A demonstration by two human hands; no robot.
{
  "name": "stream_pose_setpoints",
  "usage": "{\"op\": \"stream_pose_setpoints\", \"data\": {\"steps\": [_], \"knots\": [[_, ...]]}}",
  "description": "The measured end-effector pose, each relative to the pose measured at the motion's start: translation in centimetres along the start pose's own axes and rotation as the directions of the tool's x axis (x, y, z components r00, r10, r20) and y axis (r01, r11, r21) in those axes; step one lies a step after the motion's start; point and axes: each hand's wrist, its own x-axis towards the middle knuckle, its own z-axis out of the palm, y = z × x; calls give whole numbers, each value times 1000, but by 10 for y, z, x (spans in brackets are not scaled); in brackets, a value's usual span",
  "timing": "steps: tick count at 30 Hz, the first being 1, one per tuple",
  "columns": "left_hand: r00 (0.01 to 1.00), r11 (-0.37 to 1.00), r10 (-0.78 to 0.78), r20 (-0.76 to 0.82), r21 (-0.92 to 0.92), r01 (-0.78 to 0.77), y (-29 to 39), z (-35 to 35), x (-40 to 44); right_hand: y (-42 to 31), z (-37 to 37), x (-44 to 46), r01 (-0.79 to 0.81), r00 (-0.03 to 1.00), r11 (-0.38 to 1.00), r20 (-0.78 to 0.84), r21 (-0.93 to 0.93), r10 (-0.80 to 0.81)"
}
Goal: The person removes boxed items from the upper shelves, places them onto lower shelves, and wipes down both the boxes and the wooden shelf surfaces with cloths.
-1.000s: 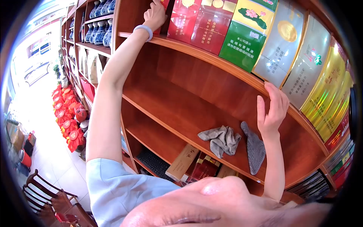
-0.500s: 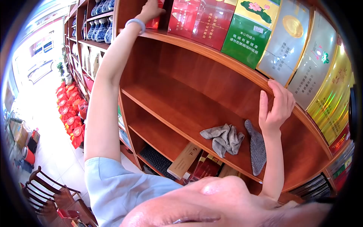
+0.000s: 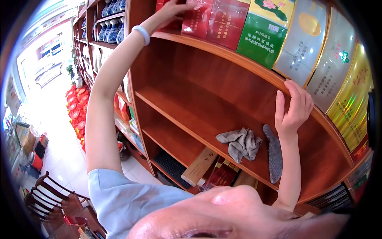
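My left hand (image 3: pixel 172 14), with a pale bangle (image 3: pixel 142 35) at the wrist, reaches onto the upper shelf. Its fingers are stretched out against the left side of a red carton (image 3: pixel 196 20); another red box (image 3: pixel 162 4) is partly hidden behind the hand. My right hand (image 3: pixel 293 106) rests its fingertips at the wooden shelf edge (image 3: pixel 254 65), thumb apart, holding nothing. Above it stand silver cartons (image 3: pixel 299 44). Below, on the middle shelf, lie a crumpled grey cloth (image 3: pixel 241 145) and a grey patterned, flat piece (image 3: pixel 274 155), partly behind my right forearm.
A green carton (image 3: pixel 260 42) and a gold carton (image 3: pixel 352 103) share the upper shelf. Lower down are a keyboard (image 3: pixel 173 167) and a long tan box (image 3: pixel 201 165). At left stand blue-and-white bottles (image 3: pixel 113 31), red-wrapped items (image 3: pixel 77 109) and a wooden chair (image 3: pixel 49 195).
My left hand has moved right along the upper shelf, from the red box to the side of the red carton. My right hand stays at the shelf edge. The view has shifted slightly.
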Motion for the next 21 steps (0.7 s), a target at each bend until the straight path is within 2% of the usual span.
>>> {"op": "stream_pose_setpoints", "data": {"steps": [2, 3, 4, 6, 7, 11, 13, 14, 16, 17, 21], "knots": [[976, 998, 58, 212, -10, -57, -7, 11, -2, -2, 0, 0, -9, 1000, 1000, -9, 5, 9], [961, 988, 150, 234, -67, -137, -13, 10, 4, -3, -1, 0, -12, 1000, 1000, 2, 16, 12], [959, 987, 155, 236, -66, -144, -15, 8, 7, -2, -2, 0, -16, 1000, 1000, 9, 21, 16], [968, 967, 220, 123, 105, -234, -15, 8, 5, -2, -5, 1, -9, 1000, 1000, 16, 26, 9], [969, 975, 216, 118, 32, -221, -18, 9, 4, -2, -6, 1, -6, 1000, 999, 25, 35, 5], [958, 958, 285, 25, 10, -285, -29, 16, 6, -1, -6, 0, -18, 999, 999, 34, 37, 16], [874, 779, 486, -16, 461, -425, -37, 12, 17, -2, -6, 0, -21, 999, 999, 26, 33, 20], [876, 782, 482, -14, 459, -423, -35, 17, 17, -2, -5, 0, -23, 999, 999, 30, 32, 22], [918, 607, 342, -199, 793, -55, -31, 31, 17, -3, -4, 0, -36, 999, 999, 19, 28, 35], [924, 597, 350, -156, 797, -91, -33, 34, 16, -3, -4, 1, -35, 999, 999, 19, 27, 34], [914, 536, 377, -151, 840, -82, -28, 41, 14, -4, -5, 2, -46, 999, 998, 11, 35, 46]]}}
